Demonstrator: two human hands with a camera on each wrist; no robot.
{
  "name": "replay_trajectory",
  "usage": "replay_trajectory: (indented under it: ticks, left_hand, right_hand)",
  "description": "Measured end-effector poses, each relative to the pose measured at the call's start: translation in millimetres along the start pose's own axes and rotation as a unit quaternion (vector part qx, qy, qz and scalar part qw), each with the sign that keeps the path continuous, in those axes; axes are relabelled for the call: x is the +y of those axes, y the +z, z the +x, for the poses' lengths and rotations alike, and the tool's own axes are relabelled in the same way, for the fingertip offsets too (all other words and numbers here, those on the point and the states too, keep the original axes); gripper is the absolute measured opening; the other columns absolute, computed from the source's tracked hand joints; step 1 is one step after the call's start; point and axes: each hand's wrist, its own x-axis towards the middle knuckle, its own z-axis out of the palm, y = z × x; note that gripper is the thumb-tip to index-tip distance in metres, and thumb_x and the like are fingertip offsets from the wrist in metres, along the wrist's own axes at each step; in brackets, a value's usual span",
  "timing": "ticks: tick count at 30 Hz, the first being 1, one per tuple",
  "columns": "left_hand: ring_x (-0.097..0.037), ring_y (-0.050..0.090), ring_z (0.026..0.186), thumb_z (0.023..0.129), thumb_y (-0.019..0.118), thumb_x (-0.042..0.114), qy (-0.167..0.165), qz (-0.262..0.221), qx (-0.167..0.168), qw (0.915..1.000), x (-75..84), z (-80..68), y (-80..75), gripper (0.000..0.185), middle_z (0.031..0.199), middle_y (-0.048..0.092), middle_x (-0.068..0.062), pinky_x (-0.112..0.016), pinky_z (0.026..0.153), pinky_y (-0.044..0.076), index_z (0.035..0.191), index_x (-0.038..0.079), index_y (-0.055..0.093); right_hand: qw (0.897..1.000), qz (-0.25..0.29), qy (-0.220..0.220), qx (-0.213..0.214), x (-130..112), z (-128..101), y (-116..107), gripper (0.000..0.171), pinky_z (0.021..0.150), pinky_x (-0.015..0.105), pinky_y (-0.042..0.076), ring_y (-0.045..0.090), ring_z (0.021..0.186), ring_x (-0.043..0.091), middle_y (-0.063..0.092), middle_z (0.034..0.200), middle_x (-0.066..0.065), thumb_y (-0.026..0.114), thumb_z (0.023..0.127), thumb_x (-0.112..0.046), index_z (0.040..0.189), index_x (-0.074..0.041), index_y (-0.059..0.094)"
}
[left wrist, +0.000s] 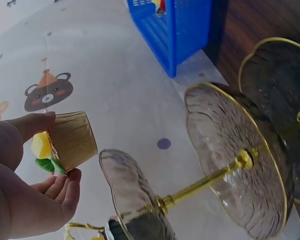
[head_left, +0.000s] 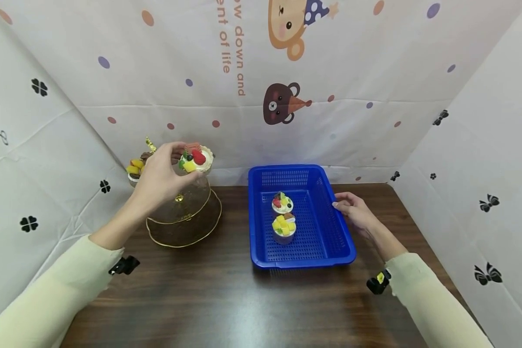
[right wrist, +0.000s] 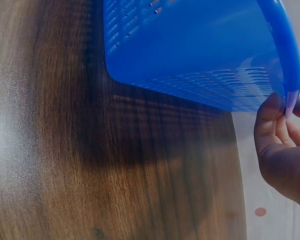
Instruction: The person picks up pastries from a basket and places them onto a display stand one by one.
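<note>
Blue basket (head_left: 311, 232) right of centre in the head view, rim pinched by the right hand (head_left: 357, 213), two dessert cups (head_left: 283, 231) inside; left of centre, fruit-topped cup (head_left: 196, 158) pinched by the left hand (head_left: 158, 174) near tiered stand (head_left: 187, 234). Left wrist view: cup tilted at left, between thumb and fingers. Right wrist view: rim pinched at right.

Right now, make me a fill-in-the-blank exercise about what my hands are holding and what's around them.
1. The left hand holds a dessert near a stand edged in ____.
2. The hand gripping the basket is the ____ one.
3. The basket's color is ____.
4. Inside it, the desserts number ____.

Missing words: gold; right; blue; two.
</note>
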Motion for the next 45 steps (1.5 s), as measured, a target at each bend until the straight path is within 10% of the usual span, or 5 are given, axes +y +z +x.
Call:
replay_trajectory:
  ticks: [45]
  left_hand:
    - [-0.046,0.057,0.126,0.087,0.086,0.023,-0.033,0.034,0.068,0.9966,-15.8,-22.9,-18.6,0.073,0.134,0.060,-0.029,-0.059,0.106,0.042,0.144,-0.007,0.052]
  right_hand:
    - [1.000,0.016,-0.004,0.005,-1,0,3,0.051,0.072,0.030,0.060,0.068,0.087,0.011,0.067,0.106,0.001,0.059,0.110,-0.015,0.152,0.004,0.038]
